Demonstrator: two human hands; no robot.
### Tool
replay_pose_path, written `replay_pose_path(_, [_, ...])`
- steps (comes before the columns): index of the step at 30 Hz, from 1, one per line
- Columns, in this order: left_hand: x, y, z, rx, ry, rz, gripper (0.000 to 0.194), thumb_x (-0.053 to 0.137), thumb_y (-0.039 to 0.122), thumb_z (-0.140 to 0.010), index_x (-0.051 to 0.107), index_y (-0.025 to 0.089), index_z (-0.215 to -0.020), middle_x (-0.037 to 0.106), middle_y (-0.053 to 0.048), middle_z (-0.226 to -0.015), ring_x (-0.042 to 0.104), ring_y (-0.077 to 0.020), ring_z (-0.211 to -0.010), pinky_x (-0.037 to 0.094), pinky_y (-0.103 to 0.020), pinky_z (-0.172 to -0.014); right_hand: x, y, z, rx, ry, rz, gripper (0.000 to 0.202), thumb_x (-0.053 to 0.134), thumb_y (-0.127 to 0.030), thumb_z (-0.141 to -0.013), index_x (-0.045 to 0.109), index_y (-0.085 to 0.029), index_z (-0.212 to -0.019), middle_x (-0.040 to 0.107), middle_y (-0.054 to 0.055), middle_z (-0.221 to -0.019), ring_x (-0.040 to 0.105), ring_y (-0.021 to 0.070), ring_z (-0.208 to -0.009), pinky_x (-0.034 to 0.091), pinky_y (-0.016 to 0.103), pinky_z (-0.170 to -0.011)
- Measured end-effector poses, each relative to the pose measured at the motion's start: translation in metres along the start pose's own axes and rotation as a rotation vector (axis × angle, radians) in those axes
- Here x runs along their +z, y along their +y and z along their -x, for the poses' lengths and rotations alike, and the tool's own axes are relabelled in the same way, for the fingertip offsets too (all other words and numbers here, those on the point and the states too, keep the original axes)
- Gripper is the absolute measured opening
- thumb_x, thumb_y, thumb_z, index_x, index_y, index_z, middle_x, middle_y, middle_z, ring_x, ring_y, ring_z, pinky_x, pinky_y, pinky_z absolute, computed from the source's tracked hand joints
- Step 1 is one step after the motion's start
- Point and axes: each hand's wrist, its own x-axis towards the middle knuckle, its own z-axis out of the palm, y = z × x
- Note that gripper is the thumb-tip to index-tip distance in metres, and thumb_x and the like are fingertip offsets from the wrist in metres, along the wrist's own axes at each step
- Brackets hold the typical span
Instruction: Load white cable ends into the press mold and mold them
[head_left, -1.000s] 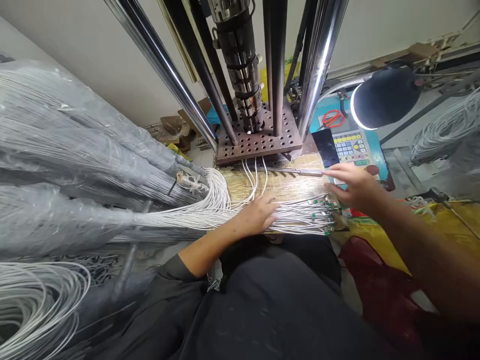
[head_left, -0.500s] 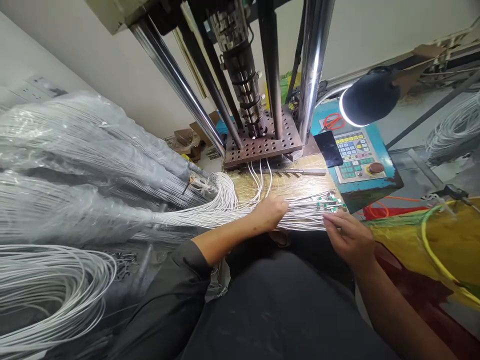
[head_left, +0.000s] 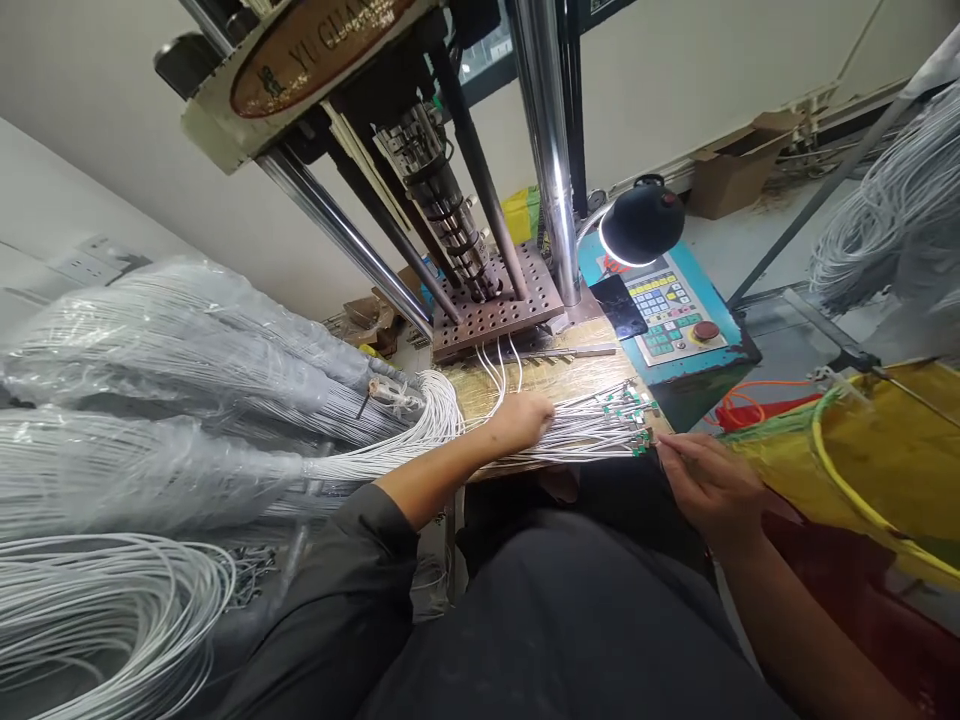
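Observation:
A thick bundle of white cables (head_left: 390,447) runs from the left across the work table (head_left: 540,375). Many of the cables carry small green and metal tips (head_left: 639,440) at their right end. My left hand (head_left: 523,420) lies over the bundle, its fingers curled closed around some of the cables. Just right of the tips is my right hand (head_left: 712,485), thumb and forefinger pinched together; what is between them is too small to make out. Several white cables (head_left: 495,370) loop out from under the perforated plate (head_left: 495,325) of the machine.
Behind the table rise the machine's chrome columns (head_left: 551,170) and spindle (head_left: 450,215). A lit black lamp (head_left: 643,222) hangs over a teal control box (head_left: 720,345). Plastic-wrapped cable bundles (head_left: 172,330) and a cable coil (head_left: 112,610) fill the left. A yellow bag (head_left: 900,450) stands right.
My view has tilted upward and turned right. My right hand is now beside the lower cable tips, and more green tips show. My left hand stays closed on the bundle.

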Motion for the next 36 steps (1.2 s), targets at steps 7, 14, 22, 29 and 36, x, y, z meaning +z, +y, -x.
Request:
replay_pose_path(7, [-0.017, -0.003, -0.004, -0.101, -0.055, 0.193, 0.017, 0.055, 0.02, -0.086, 0.071, 0.015, -0.087, 0.069, -0.006, -0.087, 0.061, -0.0179, -0.08, 0.046, -0.029, -0.072, -0.002, 0.003, 0.008, 0.082, -0.031, -0.031, 0.028, 0.068, -0.015, -0.087, 0.074, -0.031, -0.109, 0.075, 0.003, -0.096, 0.072, 0.0225, -0.087, 0.059, 0.041, -0.082])
replay_pose_path(14, [-0.06, 0.003, -0.01, 0.078, -0.429, 0.827, 0.033, 0.065, 0.042, -0.091, 0.071, 0.011, -0.099, 0.055, 0.001, -0.07, 0.047, -0.0088, -0.061, 0.037, -0.023, -0.057, 0.003, -0.002, 0.01, 0.104, -0.045, -0.076, 0.023, 0.067, -0.018, -0.089, 0.074, -0.03, -0.107, 0.075, 0.003, -0.094, 0.072, 0.0227, -0.086, 0.059, 0.04, -0.08])
replay_pose_path(22, [-0.047, 0.022, -0.033, -0.036, -0.343, 1.043, 0.032, 0.074, 0.032, -0.083, 0.069, 0.009, -0.105, 0.061, 0.0, -0.07, 0.046, -0.0064, -0.054, 0.035, -0.021, -0.052, 0.013, -0.008, 0.014, 0.244, 0.04, -0.068, 0.028, 0.065, -0.02, -0.09, 0.072, -0.029, -0.115, 0.075, 0.004, -0.101, 0.072, 0.0233, -0.091, 0.06, 0.042, -0.088])
replay_pose_path(29, [-0.039, 0.018, -0.028, -0.011, -0.263, 1.139, 0.045, 0.071, 0.025, -0.086, 0.054, 0.012, -0.126, 0.076, -0.01, -0.086, 0.055, -0.008, -0.051, 0.037, -0.02, -0.051, 0.019, -0.001, -0.003, 0.442, 0.12, -0.286, 0.05, 0.067, -0.029, -0.088, 0.058, -0.029, -0.138, 0.064, 0.012, -0.131, 0.069, 0.024, -0.105, 0.06, 0.042, -0.088])
replay_pose_path(36, [-0.047, 0.008, -0.017, 0.093, -0.479, 1.522, 0.11, 0.08, 0.035, -0.082, 0.006, 0.029, -0.164, 0.078, -0.015, -0.103, 0.058, -0.0097, -0.045, 0.031, -0.02, -0.046, 0.047, -0.013, -0.036, 0.653, -0.166, -0.752, 0.096, 0.073, -0.033, -0.084, 0.015, -0.04, -0.16, 0.056, 0.012, -0.148, 0.062, 0.0244, -0.128, 0.053, 0.047, -0.104])
